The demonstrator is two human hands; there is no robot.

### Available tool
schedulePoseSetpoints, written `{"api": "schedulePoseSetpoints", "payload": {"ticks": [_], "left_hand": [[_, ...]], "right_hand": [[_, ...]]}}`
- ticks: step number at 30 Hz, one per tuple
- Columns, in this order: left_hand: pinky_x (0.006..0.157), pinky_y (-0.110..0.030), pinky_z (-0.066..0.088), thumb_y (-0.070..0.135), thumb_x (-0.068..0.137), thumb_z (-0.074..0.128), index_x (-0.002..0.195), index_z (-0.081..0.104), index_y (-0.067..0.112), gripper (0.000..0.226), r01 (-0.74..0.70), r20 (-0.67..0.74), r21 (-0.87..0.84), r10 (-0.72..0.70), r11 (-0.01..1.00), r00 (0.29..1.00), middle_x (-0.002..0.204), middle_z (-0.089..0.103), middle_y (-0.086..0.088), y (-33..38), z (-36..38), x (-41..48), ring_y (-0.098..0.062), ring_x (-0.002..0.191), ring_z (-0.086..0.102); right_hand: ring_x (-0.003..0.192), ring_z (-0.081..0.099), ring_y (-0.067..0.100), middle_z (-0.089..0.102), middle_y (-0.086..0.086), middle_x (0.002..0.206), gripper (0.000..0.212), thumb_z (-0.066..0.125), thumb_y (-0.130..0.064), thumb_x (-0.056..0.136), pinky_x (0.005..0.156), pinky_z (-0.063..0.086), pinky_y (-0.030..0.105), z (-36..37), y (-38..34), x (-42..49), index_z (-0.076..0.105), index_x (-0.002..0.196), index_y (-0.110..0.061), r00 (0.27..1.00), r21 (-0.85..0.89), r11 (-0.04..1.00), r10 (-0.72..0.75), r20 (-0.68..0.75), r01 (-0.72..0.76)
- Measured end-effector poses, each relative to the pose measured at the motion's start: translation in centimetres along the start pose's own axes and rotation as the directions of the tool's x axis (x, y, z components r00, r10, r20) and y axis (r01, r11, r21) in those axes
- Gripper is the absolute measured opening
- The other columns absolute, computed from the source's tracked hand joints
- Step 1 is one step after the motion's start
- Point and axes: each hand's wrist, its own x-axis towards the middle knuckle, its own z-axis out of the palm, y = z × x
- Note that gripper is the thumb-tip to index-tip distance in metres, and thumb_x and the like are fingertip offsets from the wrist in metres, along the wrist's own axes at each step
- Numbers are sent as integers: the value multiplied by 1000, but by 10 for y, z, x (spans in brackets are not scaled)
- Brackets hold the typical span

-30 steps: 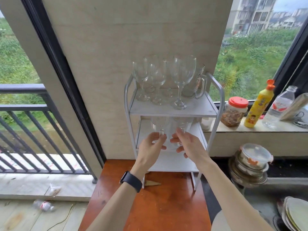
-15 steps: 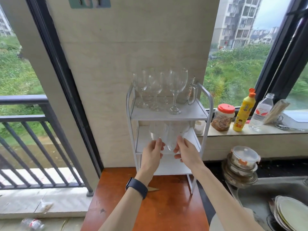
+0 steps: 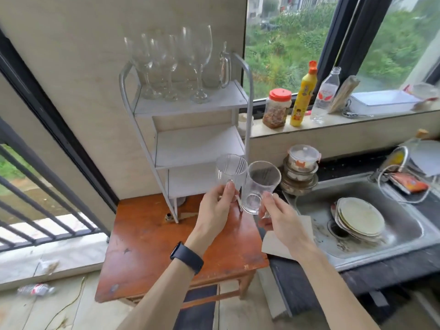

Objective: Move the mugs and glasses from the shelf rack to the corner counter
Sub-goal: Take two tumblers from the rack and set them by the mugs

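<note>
Hands are up in front of the shelf rack (image 3: 247, 96), each one clamped on a mug. The left hand (image 3: 214, 210) wraps round the low part of the left glass mug (image 3: 229, 171), with the thumb pressed on the front. The right hand (image 3: 283, 220) pinches the right glass mug (image 3: 259, 184) by its handle, low down. Both mugs are upright in the air, just in front of the rack's lower shelves. The brown tabletop (image 3: 147, 246) that the rack stands on is below them. Their rims are very close, and I cannot tell if they touch.

These mugs look light and hard, with thin, smooth, see-through walls. I think they can slip easily and will crack if they bump each other or the rack's metal legs. The handle or the thick bottom is the safe place to hold, not the rim. Keeping them a little apart would help.

On top of the rack stand the wine glasses (image 3: 195, 58) and a big glass mug (image 3: 217, 67), not yet moved. The thin stems look tippy.

A second ago both hands were reaching into the rack's middle shelf, where the two mugs stood. Now the mugs are out of the rack. The view has swung to the right of the rack, so the sink (image 3: 357, 186) shows.
</note>
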Motion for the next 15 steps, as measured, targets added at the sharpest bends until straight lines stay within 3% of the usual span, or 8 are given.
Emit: {"api": "schedulePoseSetpoints", "payload": {"ticks": [3, 7, 11, 15], "left_hand": [[62, -15, 47, 42, 102, 46, 91, 69, 14, 38, -16, 116, -2, 16, 1000, 993, 87, 72, -6, 7, 48, -11, -3, 65, 59], [68, -23, 48, 38, 102, 49, 91, 68, 10, 36, -14, 274, -87, 37, 996, 961, 84, 69, -4, 25, 123, -29, -6, 66, 58], [71, -31, 51, 44, 101, 50, 83, 67, 24, 32, -59, 471, -104, 101, 993, 876, 78, 68, 11, 57, 229, -68, -8, 65, 61], [69, -27, 50, 33, 102, 52, 82, 67, 16, 31, -22, 590, -214, 148, 976, 793, 78, 66, 6, 106, 341, -138, -7, 66, 58]], "right_hand": [[66, 59, 15, 58, 2, 75, 45, 43, -49, 102, 66, 46, 29, -46, 25, -30, 54, 73, -17, 992, 0, 999, 51, -119, -51], [63, 60, 15, 58, 2, 74, 44, 43, -45, 103, 64, 45, 29, -117, 48, -74, 54, 74, -14, 957, 14, 995, 103, -271, -103], [65, 57, 15, 55, 2, 72, 47, 42, -42, 104, 61, 46, 22, -214, 64, -146, 52, 72, -10, 866, 31, 992, 123, -485, -123], [65, 61, 15, 56, 3, 72, 52, 39, -47, 103, 68, 48, 30, -316, 81, -236, 51, 74, -6, 741, 28, 987, 139, -657, -160]]}}
